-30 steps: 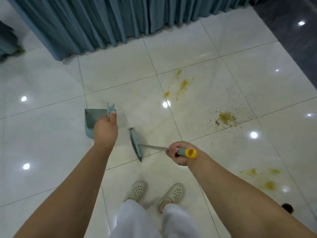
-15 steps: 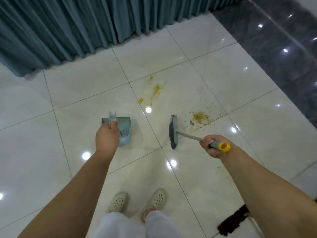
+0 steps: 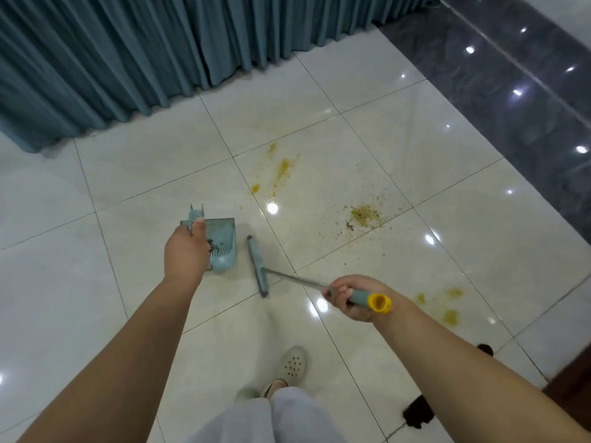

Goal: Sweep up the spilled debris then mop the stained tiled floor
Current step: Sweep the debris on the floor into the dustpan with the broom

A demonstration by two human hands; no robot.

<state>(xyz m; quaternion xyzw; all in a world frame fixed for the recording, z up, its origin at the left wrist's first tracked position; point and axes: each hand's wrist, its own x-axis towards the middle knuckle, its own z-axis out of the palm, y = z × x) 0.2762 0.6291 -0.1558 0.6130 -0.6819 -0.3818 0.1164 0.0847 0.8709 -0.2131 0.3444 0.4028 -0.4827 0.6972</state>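
Observation:
My left hand [image 3: 187,251] grips the handle of a light blue dustpan [image 3: 222,247], which holds a few dark bits. My right hand [image 3: 351,298] grips the teal, yellow-capped handle of a small broom [image 3: 257,266]; its head hangs just right of the dustpan. A pile of yellow-green crumbs [image 3: 363,215] lies on the white tiled floor [image 3: 128,238], scattered outward, to the right of the broom head. Yellow stains [image 3: 283,167] mark the tile beyond the broom. More yellow stains [image 3: 447,305] lie to the right of my right hand.
A teal curtain [image 3: 144,49] hangs along the far side down to the floor. Dark glossy tiles [image 3: 527,100] run along the right. My feet in pale perforated clogs [image 3: 291,366] stand below the hands. Dark objects [image 3: 419,412] sit at the lower right.
The view has shifted, so the floor and debris sit differently in frame. The broom head has swung left, closer to the dustpan, away from the crumb pile. Both hands keep their grips.

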